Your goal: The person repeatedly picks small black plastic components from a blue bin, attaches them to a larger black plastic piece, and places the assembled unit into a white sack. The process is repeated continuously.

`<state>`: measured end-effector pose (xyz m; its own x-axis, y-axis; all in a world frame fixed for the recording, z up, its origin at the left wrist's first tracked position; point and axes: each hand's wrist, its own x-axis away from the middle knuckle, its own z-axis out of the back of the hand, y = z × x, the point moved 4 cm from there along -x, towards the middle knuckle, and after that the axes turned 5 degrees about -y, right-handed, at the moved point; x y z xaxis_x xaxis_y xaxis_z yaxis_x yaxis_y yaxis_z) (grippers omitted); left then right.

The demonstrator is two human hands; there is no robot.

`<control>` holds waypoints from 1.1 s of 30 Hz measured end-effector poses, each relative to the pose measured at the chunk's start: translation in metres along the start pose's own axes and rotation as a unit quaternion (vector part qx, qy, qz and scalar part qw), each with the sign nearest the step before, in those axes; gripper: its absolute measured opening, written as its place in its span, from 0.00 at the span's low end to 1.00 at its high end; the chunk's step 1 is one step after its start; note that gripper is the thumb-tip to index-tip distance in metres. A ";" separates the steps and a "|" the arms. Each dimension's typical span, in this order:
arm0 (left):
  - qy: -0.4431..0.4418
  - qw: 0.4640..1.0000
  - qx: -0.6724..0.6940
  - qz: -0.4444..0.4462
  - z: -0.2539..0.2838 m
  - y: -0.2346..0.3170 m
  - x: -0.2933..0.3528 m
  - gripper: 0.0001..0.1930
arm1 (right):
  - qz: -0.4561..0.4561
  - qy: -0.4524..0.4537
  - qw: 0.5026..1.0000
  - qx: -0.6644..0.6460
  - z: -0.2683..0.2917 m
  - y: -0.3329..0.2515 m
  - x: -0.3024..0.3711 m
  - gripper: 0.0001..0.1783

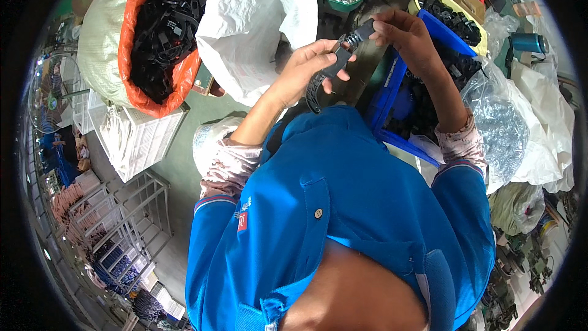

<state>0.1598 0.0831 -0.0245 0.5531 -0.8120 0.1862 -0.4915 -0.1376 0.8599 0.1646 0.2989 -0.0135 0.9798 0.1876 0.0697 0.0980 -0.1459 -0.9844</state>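
Observation:
My left hand (304,66) is closed around a black plastic part (338,63) with a curved, ribbed arm at its lower end. Farther up, the part narrows to a coiled or ribbed neck and ends in a small block. That block's end is pinched by my right hand (404,35), between thumb and fingers. The part is held up at a slant, between a white woven sack (214,21) on the left and a blue crate (375,107) of black pieces on the right. My fingers hide some of it.
Left of the white sack stands a sack with an orange liner (128,37), full of black parts. A green bowl (348,6) holds small metal pieces. Black parts fill a yellow tub (484,40). A white crate (141,141) and metal racks (138,208) stand at left.

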 end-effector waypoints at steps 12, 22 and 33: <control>-0.008 1.000 -0.003 0.012 -0.008 -0.012 -0.007 0.22 | -0.034 -0.012 0.994 0.102 0.003 -0.010 0.010 0.17; -0.015 1.000 -0.004 0.012 -0.013 -0.015 -0.017 0.20 | -0.040 -0.032 0.994 0.092 0.006 0.001 0.010 0.17; 0.022 0.994 -0.106 -0.016 -0.015 -0.013 -0.031 0.15 | -0.028 -0.027 0.997 0.069 -0.003 0.010 0.016 0.12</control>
<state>0.1592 0.1185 -0.0342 0.5972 -0.7829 0.1744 -0.3236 -0.0363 0.9455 0.1821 0.2976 -0.0220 0.9624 0.2437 0.1203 0.1239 0.0006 -0.9923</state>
